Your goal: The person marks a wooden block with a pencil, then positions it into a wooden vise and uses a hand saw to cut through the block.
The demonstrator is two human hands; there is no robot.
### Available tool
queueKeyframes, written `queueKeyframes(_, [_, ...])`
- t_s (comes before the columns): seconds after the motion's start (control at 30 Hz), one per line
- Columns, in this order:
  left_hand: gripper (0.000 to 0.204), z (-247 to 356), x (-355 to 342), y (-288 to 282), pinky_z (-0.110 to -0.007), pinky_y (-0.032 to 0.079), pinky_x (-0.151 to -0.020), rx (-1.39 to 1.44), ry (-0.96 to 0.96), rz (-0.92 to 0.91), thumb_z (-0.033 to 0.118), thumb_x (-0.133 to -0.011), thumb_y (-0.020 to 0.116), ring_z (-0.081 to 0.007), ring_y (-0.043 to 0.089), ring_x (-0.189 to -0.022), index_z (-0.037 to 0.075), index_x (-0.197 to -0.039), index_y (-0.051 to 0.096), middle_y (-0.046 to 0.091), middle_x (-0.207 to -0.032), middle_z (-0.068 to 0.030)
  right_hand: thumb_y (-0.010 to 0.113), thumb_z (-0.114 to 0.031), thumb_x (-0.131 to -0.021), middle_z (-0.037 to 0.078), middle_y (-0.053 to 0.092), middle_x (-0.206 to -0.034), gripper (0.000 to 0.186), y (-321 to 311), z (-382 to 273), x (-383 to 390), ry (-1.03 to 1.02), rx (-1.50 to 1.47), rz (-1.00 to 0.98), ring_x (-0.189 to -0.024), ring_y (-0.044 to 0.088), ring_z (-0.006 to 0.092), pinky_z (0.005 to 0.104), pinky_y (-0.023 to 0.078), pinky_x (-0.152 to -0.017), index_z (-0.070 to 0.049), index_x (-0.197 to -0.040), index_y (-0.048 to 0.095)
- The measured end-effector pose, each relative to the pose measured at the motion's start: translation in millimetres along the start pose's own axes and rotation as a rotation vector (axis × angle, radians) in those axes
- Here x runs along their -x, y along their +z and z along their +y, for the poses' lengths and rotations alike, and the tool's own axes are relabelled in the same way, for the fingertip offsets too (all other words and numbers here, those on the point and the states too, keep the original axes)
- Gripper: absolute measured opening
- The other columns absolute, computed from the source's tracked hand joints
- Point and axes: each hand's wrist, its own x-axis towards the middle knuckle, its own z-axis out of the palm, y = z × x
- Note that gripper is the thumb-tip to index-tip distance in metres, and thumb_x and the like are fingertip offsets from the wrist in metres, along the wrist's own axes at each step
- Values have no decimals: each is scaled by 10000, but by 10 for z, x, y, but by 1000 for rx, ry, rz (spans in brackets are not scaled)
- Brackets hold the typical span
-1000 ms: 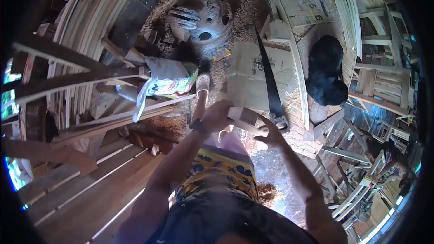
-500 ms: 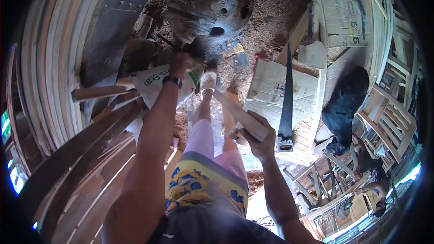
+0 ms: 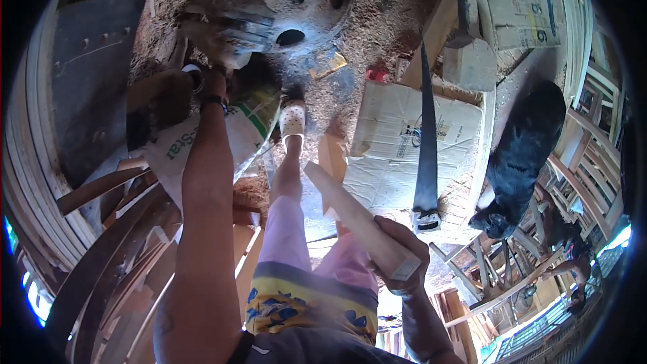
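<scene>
My right hand (image 3: 406, 259) is closed round the near end of a wooden block (image 3: 360, 219), which points up and left above my lap. My left arm reaches far forward, and my left hand (image 3: 214, 84) is beside the near left edge of a dusty round metal wheel rim (image 3: 313, 17) with holes. Its fingers are in shadow, so what they touch or hold does not show. Under my left forearm lies a white and green sack (image 3: 172, 152). A handsaw (image 3: 426, 155) rests on flattened cardboard (image 3: 384, 135) to the right.
A black animal (image 3: 526, 152) lies at the right. Long curved wooden pieces (image 3: 101, 263) are piled at lower left, beside a dark metal sheet (image 3: 91, 87). Sawdust covers the ground. Wooden frames (image 3: 593, 162) stand at far right, where another person (image 3: 573, 263) is seen.
My left hand has moved left, toward the shadowed area beside the wheel rim. My right hand has brought the wooden block lower and nearer to me. The whole view has shifted.
</scene>
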Motion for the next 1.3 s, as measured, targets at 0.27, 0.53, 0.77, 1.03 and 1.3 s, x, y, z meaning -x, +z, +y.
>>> queueKeyframes(0.27, [338, 188, 541, 127, -329, 415, -486, 171, -99, 17, 499, -945, 569, -152, 537, -591, 163, -915, 603, 536, -709, 5, 886, -393, -748, 241, 663, -1194, 750, -196, 154, 109, 123, -472, 103, -1101, 670, 310, 389, 552, -934, 87, -1247, 594])
queueKeyframes(0.53, [406, -991, 787, 786, -326, 463, -478, -110, 329, 79, 482, -1039, 417, -153, 557, -586, 111, -1117, 562, 578, -774, -29, 851, -418, -778, 225, 682, -1167, 755, -224, -90, -187, -22, -51, 48, -1017, 703, 281, 375, 574, -863, 87, -1274, 589])
queueKeyframes(0.77, [585, -1433, 1118, 919, -328, 574, -525, 84, 187, -66, 566, -1025, 371, -174, 701, -703, 44, -1146, 605, 667, -883, -90, 832, -479, -780, 214, 669, -1179, 836, 170, -457, -620, -61, -21, 101, -812, 718, 224, 328, 588, -694, 109, -1308, 559])
queueKeyframes(1.03, [372, -928, 994, 514, -505, 533, -844, -567, 295, 21, 364, -968, 504, -422, 666, -999, 72, -1114, 683, 707, -1042, -220, 872, -319, -776, 204, 675, -1195, 740, 293, -1116, -742, -228, 37, 152, -839, 728, 205, 297, 602, -743, 84, -1314, 563])
queueKeyframes(1.3, [302, -1050, 427, 620, -451, 545, -813, -1318, 433, -323, 202, -980, 487, -286, 677, -1018, 145, -1250, 611, 684, -1151, -152, 885, -348, -755, 208, 668, -1209, 772, 197, -1481, -915, -383, 247, 224, -1062, 683, 263, 360, 559, -913, 85, -1305, 559])
